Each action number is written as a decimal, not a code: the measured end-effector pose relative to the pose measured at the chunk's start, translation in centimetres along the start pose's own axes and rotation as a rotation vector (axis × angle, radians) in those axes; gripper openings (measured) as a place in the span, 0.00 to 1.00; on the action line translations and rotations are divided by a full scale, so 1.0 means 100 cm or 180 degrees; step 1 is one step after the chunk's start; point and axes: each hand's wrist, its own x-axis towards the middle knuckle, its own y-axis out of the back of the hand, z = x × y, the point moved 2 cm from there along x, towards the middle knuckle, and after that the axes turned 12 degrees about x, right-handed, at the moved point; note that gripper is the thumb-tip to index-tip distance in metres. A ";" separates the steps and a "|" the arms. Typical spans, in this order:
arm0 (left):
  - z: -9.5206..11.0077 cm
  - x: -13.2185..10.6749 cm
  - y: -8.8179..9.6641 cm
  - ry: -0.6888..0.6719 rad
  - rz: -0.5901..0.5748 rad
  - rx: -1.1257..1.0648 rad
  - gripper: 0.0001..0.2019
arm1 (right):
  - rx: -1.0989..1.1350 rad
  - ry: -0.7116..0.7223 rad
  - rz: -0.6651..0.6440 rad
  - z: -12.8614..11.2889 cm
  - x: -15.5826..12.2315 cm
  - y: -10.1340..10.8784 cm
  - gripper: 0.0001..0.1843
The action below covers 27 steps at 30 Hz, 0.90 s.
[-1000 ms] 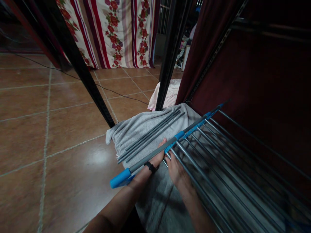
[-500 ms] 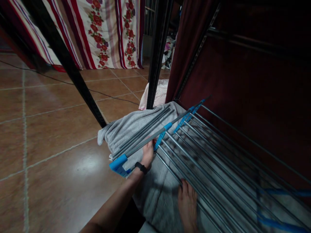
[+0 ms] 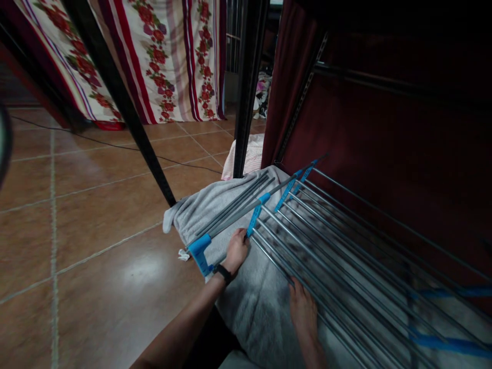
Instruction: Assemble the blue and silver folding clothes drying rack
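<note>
A metal drying rack (image 3: pixel 346 251) with grey rods and blue plastic joints lies across a grey towel (image 3: pixel 253 302). My left hand (image 3: pixel 235 251), with a black band on its wrist, is closed around the rack's grey end bar beside a blue joint (image 3: pixel 253 220). A blue corner piece (image 3: pixel 200 252) sits just left of that hand. My right hand (image 3: pixel 303 311) rests lower down with its fingers curled over the rack's thin rods. Several loose grey rods (image 3: pixel 234 207) lie on the towel past the end bar.
Two black metal posts (image 3: pixel 246 87) rise from the brown tiled floor (image 3: pixel 77 215). A floral curtain (image 3: pixel 169 56) hangs at the back. A dark red cloth panel (image 3: pixel 384 138) stands right of the rack. A pink striped cloth (image 3: pixel 249 154) lies behind the towel.
The rack's end bar has come down toward the towel and its blue corner piece has turned downward. My right hand has slid back along the rods toward me.
</note>
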 end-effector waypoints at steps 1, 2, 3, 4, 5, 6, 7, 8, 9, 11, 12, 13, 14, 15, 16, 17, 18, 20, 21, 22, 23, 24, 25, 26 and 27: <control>0.000 0.001 -0.001 0.0012 0.0014 0.0008 0.11 | 0.0017 -0.0010 0.0010 0.000 0.000 0.000 0.23; 0.001 0.002 -0.001 0.0020 0.0023 0.0019 0.11 | 0.0040 -0.0018 0.0018 0.000 0.000 0.000 0.23; 0.001 0.002 -0.001 0.0025 0.0028 0.0026 0.11 | 0.0065 -0.0027 0.0025 0.000 0.000 -0.001 0.23; 0.002 0.003 -0.001 0.0029 0.0030 0.0028 0.11 | 0.0089 -0.0035 0.0032 0.000 0.000 -0.001 0.24; 0.002 0.003 -0.001 0.0032 0.0030 0.0026 0.11 | 0.0114 -0.0036 0.0038 0.001 -0.001 -0.001 0.24; 0.003 0.003 0.000 0.0038 0.0028 0.0023 0.12 | 0.0135 -0.0025 0.0038 0.001 -0.002 -0.002 0.24; 0.003 0.003 0.000 0.0047 0.0025 0.0019 0.12 | 0.0147 -0.0016 0.0041 0.002 -0.003 -0.002 0.24; 0.004 0.002 0.001 0.0058 0.0021 0.0014 0.11 | 0.0151 -0.0010 0.0042 0.004 -0.004 -0.002 0.24; 0.004 0.001 0.001 0.0072 0.0016 0.0009 0.11 | 0.0151 -0.0010 0.0049 0.005 -0.006 -0.002 0.24; 0.004 0.000 0.001 0.0102 0.0011 -0.0009 0.11 | 0.0143 -0.0018 0.0087 0.007 -0.009 -0.001 0.24; 0.004 0.000 0.000 0.0115 0.0009 -0.0023 0.11 | 0.0139 -0.0020 0.0108 0.008 -0.010 0.000 0.23; 0.004 0.000 -0.001 0.0128 0.0009 -0.0038 0.11 | 0.0144 -0.0017 0.0121 0.009 -0.011 0.000 0.23; 0.004 0.000 -0.002 0.0139 0.0011 -0.0053 0.11 | 0.0159 -0.0006 0.0121 0.009 -0.011 0.000 0.23; 0.004 0.000 -0.003 0.0147 0.0016 -0.0066 0.12 | 0.0178 0.0005 0.0111 0.009 -0.011 0.001 0.22; 0.004 0.000 -0.004 0.0153 0.0022 -0.0077 0.12 | 0.0193 0.0006 0.0093 0.010 -0.011 0.001 0.22; 0.004 0.001 -0.005 0.0154 0.0028 -0.0087 0.13 | 0.0203 0.0000 0.0072 0.010 -0.010 0.000 0.22; 0.004 0.001 -0.006 0.0149 0.0035 -0.0095 0.13 | 0.0207 -0.0012 0.0056 0.010 -0.010 0.000 0.23; 0.004 0.001 -0.008 0.0118 0.0051 -0.0109 0.14 | 0.0204 -0.0045 0.0043 0.010 -0.009 -0.001 0.23; 0.004 0.001 -0.008 0.0095 0.0057 -0.0113 0.14 | 0.0206 -0.0069 0.0038 0.011 -0.009 -0.001 0.23; 0.003 0.001 -0.008 0.0071 0.0062 -0.0116 0.14 | 0.0218 -0.0092 0.0023 0.011 -0.009 -0.001 0.23; 0.002 0.000 -0.008 0.0048 0.0066 -0.0117 0.13 | 0.0239 -0.0108 0.0000 0.011 -0.009 -0.002 0.23; 0.001 -0.001 -0.009 0.0028 0.0071 -0.0117 0.12 | 0.0261 -0.0127 -0.0021 0.012 -0.009 -0.002 0.23; 0.000 -0.001 -0.009 0.0014 0.0076 -0.0116 0.12 | 0.0283 -0.0144 -0.0037 0.012 -0.009 -0.002 0.23; -0.001 -0.002 -0.010 0.0004 0.0083 -0.0113 0.12 | 0.0313 -0.0154 -0.0041 0.013 -0.009 -0.003 0.22; -0.002 -0.002 -0.010 -0.0005 0.0092 -0.0109 0.11 | 0.0354 -0.0155 -0.0020 0.014 -0.009 -0.003 0.22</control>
